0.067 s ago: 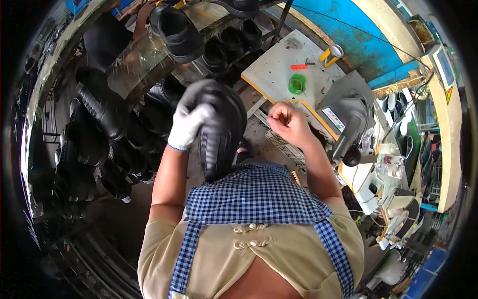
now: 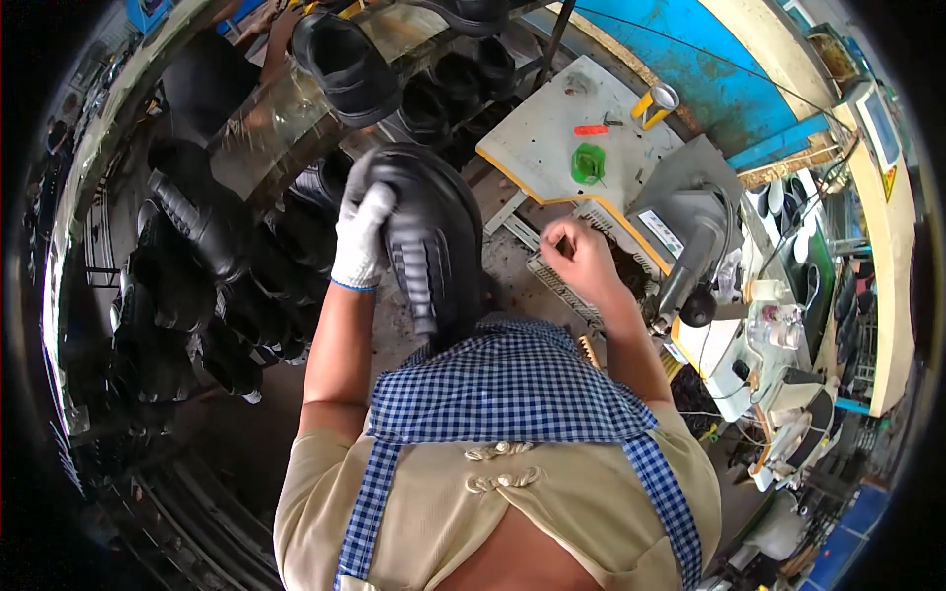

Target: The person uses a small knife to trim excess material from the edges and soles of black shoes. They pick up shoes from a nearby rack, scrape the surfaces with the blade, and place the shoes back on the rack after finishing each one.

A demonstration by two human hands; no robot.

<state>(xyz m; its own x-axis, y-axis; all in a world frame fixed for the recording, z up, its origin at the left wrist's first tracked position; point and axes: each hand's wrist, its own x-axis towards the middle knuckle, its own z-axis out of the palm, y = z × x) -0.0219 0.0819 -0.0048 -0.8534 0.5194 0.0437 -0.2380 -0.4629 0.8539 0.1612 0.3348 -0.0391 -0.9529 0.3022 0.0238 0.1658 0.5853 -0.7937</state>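
A white glove with a blue cuff covers my left hand (image 2: 363, 225), which is shut on the heel-side edge of a black shoe (image 2: 448, 236). The shoe is raised in front of my apron, its ridged strip facing up toward me. To the right of the shoe and apart from it is my bare right hand (image 2: 581, 254). Its fingers are curled in, and whatever they may hold is hidden. A white worktable (image 2: 537, 128) with a yellow edge lies just beyond that hand.
Racks on the left carry several black shoes (image 2: 202, 212); another shoe (image 2: 345, 69) sits on the shelf ahead. On the worktable are a green container (image 2: 588, 164), a red piece (image 2: 591, 130), a yellow can (image 2: 655, 103) and a grey machine (image 2: 690, 217). A crate (image 2: 567, 281) stands below.
My left hand and the shoe have shifted slightly left and away from me. My right hand has moved a little to the right and nearer to me.
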